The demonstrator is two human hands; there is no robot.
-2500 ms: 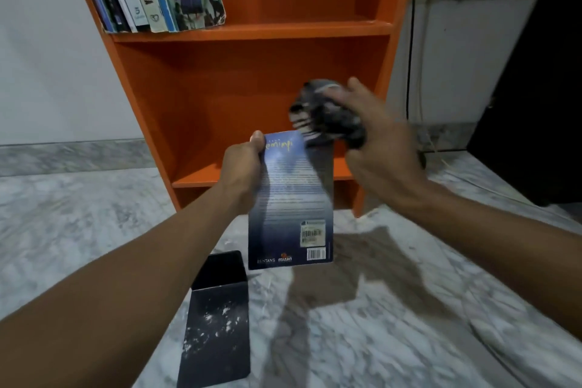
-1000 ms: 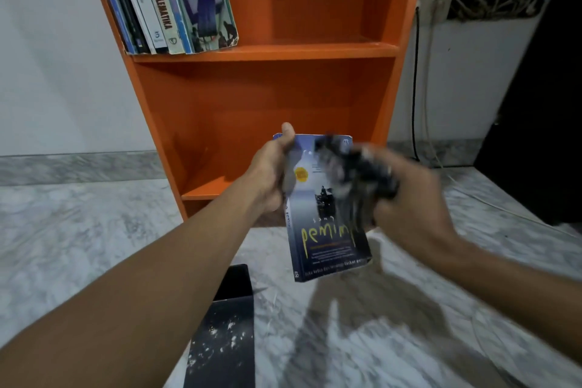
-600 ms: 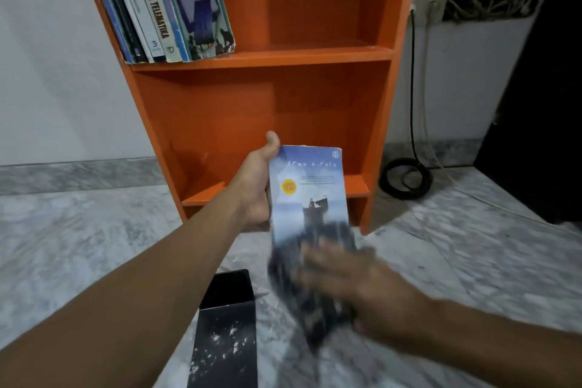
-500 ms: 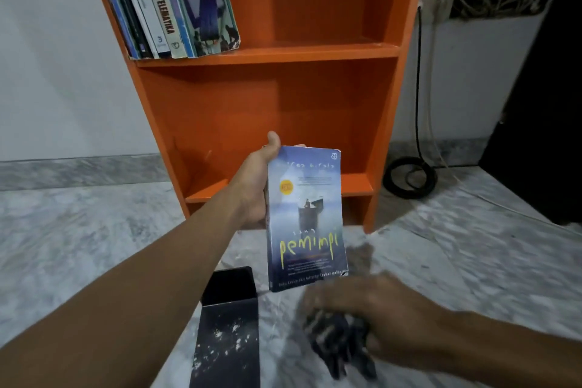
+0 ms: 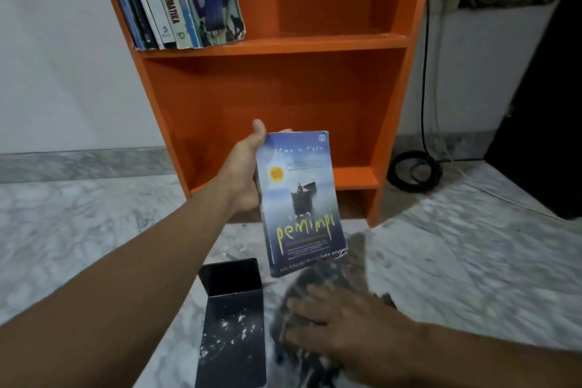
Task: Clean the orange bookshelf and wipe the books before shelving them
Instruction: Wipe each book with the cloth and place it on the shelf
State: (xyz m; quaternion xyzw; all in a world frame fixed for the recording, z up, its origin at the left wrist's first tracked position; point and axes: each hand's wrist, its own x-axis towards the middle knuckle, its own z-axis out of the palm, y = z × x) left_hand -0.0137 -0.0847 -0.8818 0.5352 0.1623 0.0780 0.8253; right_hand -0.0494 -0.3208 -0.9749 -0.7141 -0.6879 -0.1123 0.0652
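1. The blue book (image 5: pixel 300 201) is held up in the air in front of the orange bookshelf (image 5: pixel 283 98), above the marble floor (image 5: pixel 472 261)
2. The book's long axis is seen near vertical, with the top leaning slightly left; the front cover is turned to the camera, the title reads upright, and the top edge points up toward the shelf boards
3. The book is gripped by the left hand (image 5: pixel 245 173) at its left long edge: the thumb is laid up along that edge and the fingers are wrapped behind the cover
4. The book's right and bottom edges are left free; its lower corner is seen just above the dark cloth (image 5: pixel 302 362)
5. The cloth is pressed onto the floor by the right hand (image 5: pixel 340 324), with the fingers laid fairly straight on top of it; this area is blurred
6. A black box (image 5: pixel 231 324) is seen lying on the floor just left of the cloth, beneath the left forearm
7. Shelved books (image 5: pixel 176 0) are leaned at the left end of the upper board; bare orange board is shown to their right
8. The lower compartment is seen open behind the held book
9. A coiled cable (image 5: pixel 414 170) is seen by the shelf's right foot; open floor is shown right of the right hand
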